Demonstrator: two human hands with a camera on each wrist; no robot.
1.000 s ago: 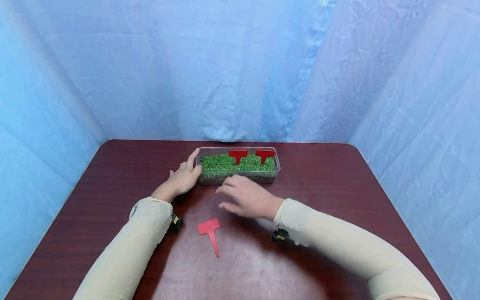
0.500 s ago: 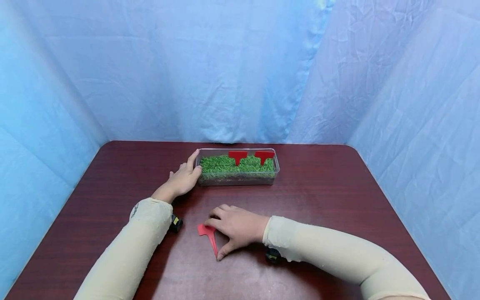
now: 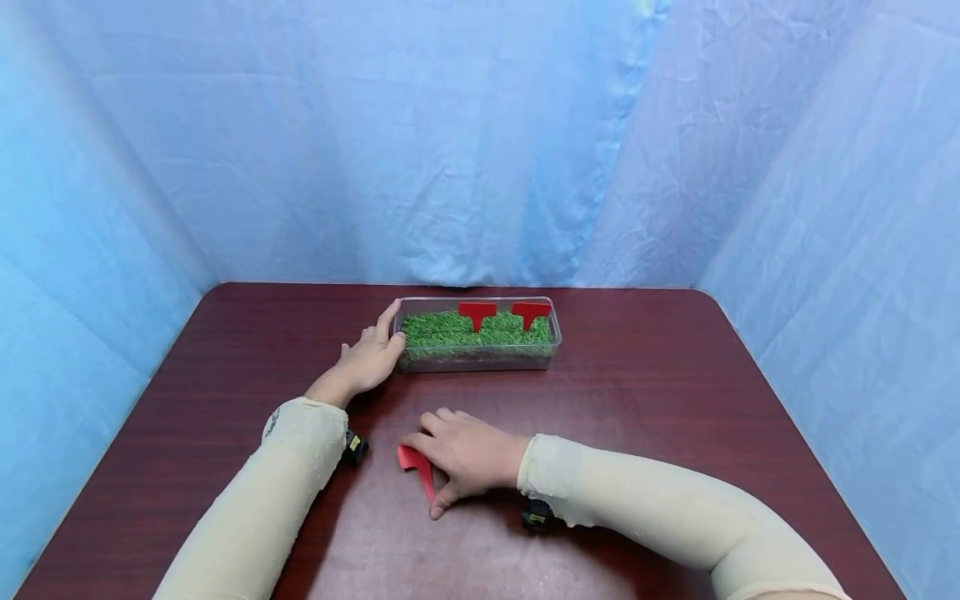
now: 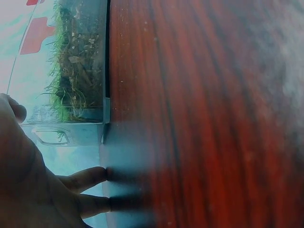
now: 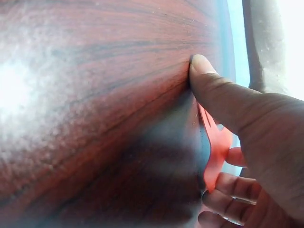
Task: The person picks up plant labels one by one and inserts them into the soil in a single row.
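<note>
Red plant tag on table, right hand pinching it up.
Two tags already stand in grass box; third not yet planted. Left hand flat, fingers straight against box end.

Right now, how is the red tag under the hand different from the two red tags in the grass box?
The loose red tag lies on the table, partly tilted up in the right hand; the two planted tags stand upright in the grass box. The loose tag shows its pointed stake; the planted tags' stakes are hidden in grass. All three are red and T-shaped.
</note>
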